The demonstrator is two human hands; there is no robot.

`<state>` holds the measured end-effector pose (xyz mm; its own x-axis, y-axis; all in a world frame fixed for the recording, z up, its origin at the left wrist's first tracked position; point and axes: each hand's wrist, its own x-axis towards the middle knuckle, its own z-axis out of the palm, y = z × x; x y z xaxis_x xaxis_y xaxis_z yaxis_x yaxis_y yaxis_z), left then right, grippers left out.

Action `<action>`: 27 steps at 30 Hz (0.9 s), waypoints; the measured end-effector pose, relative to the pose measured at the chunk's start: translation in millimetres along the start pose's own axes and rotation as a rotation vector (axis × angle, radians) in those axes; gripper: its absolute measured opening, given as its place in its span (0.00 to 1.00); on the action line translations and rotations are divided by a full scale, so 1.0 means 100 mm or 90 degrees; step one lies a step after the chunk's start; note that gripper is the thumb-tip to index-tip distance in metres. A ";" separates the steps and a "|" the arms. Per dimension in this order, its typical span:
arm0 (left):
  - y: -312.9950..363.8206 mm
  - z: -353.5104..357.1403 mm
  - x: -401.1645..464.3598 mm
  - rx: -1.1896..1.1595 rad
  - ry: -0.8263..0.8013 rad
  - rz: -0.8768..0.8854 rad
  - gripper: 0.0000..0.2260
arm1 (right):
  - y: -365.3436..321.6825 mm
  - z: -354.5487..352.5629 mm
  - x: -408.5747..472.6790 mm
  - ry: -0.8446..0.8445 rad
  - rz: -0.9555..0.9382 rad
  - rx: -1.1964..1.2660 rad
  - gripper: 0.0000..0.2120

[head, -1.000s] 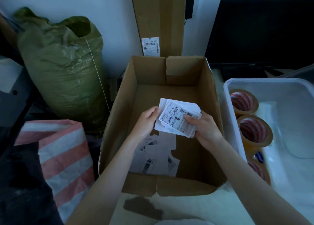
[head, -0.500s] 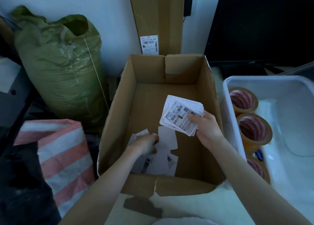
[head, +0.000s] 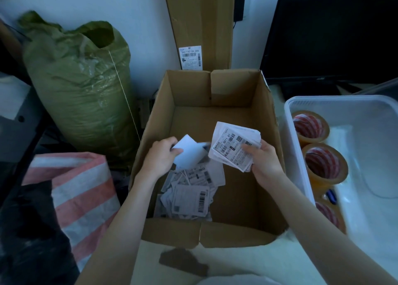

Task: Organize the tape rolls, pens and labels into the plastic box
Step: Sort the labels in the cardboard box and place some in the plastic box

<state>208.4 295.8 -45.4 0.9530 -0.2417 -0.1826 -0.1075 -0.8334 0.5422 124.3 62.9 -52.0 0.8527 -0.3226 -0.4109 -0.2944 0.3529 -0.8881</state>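
Observation:
Both of my hands are inside an open cardboard box. My right hand grips a stack of white barcode labels, held above the box floor. My left hand holds a few more white labels, blank side up, just left of that stack. Several loose labels lie in a heap on the box floor near its front left corner. To the right stands the white plastic box, with three brown tape rolls along its left wall and a blue pen between the nearer two.
A stuffed green sack and a red-and-white striped bag stand left of the cardboard box. A tall flat carton leans on the wall behind it. A black monitor is at the back right.
My left hand went down to the heap on the box floor, took some labels and lifted them beside the stack. My right hand stayed put with its stack.

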 end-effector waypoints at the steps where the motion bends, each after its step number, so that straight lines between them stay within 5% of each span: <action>1: 0.01 -0.03 -0.02 -0.025 0.041 0.013 0.08 | 0.01 0.00 0.00 0.005 -0.009 -0.012 0.12; 7: 0.23 -0.16 -0.15 -0.271 0.274 0.078 0.03 | 0.04 0.00 0.03 0.002 0.008 -0.041 0.13; 11: 0.29 -0.16 -0.21 -0.313 0.220 0.223 0.05 | 0.04 0.00 0.05 -0.053 0.080 0.024 0.15; 18: 0.09 0.00 -0.13 -0.088 0.204 0.408 0.09 | 0.00 0.03 0.08 -0.092 0.179 0.156 0.13; 23: 0.05 0.07 -0.13 -0.081 0.183 0.464 0.09 | -0.02 0.02 0.03 -0.174 0.124 0.045 0.14; 25: 0.09 0.11 -0.16 -0.129 0.165 0.437 0.12 | -0.02 0.02 0.01 -0.176 0.109 0.030 0.17; 27: 0.18 0.13 -0.24 -0.288 0.158 0.292 0.16 | -0.03 0.02 0.00 -0.173 0.095 0.040 0.16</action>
<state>180.3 280.2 -42.6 0.8817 -0.3551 0.3107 -0.4381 -0.3715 0.8186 126.1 63.8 -48.6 0.8885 -0.0190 -0.4585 -0.4054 0.4356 -0.8037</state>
